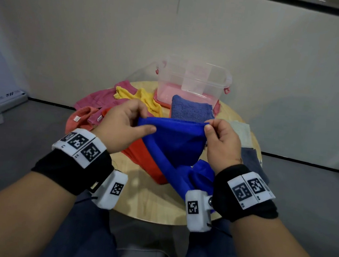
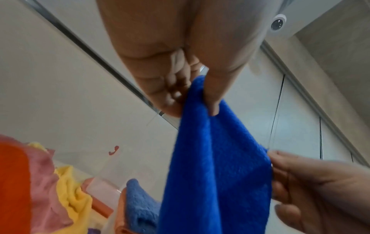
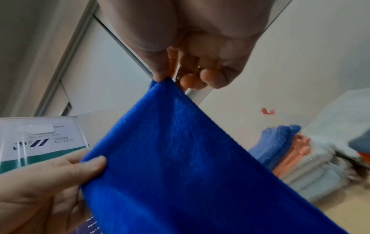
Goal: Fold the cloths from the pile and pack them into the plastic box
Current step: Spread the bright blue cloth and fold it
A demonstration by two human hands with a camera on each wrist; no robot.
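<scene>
A bright blue cloth (image 1: 175, 143) hangs above the round wooden table (image 1: 146, 197), stretched by its top edge between both hands. My left hand (image 1: 142, 121) pinches the left end, thumb on the near side; in the left wrist view the blue cloth (image 2: 216, 166) hangs from that pinch. My right hand (image 1: 207, 128) pinches the right end, and the blue cloth (image 3: 180, 158) fills the right wrist view. The clear plastic box (image 1: 193, 82) stands on a pink lid at the table's far side. The pile of pink, yellow and orange cloths (image 1: 112, 102) lies to the left.
A folded dull-blue towel (image 1: 192, 109) lies in front of the box. Pale and grey cloths (image 1: 245, 141) sit at the table's right edge. An orange cloth (image 1: 144, 159) lies under the blue one. Walls stand close behind the table.
</scene>
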